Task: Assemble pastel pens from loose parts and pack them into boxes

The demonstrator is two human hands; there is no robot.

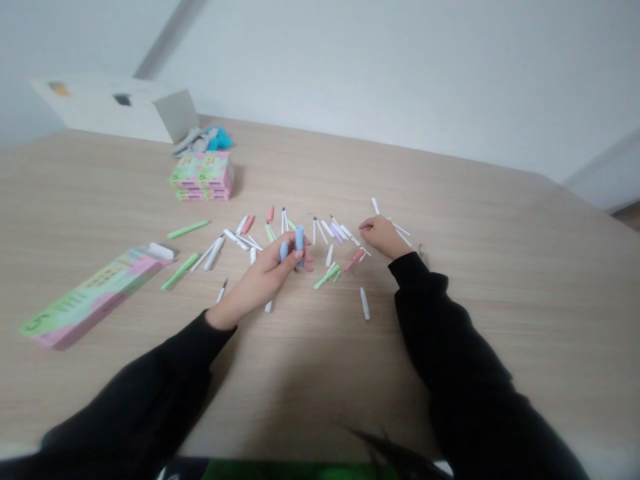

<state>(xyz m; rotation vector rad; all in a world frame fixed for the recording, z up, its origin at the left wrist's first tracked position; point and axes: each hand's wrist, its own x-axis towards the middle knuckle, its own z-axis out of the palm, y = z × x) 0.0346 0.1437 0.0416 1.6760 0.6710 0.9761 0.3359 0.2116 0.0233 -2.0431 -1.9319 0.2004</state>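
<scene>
Black sleeves [135, 383] are seen closest up, one leading out to each hand. Two light-blue pen pieces [300, 245] are held in the left hand [270, 270], one of them pinched upright between thumb and fingers. Over at the right hand [383, 236], the fingers are curled down near the table [500, 267] (can't tell if anything's actually being gripped, it's too blurry). Loose white pen parts [365, 303] are strewn around and between both hands, with some green pieces [327, 276] and a red piece [355, 259] mixed in just right of the left-hand grip. Off to that grip's left, a pastel box [100, 293] is laid flat; beyond the grip, stacked boxes [203, 175] are parked by a blue-and-gray cloth [219, 138].
</scene>
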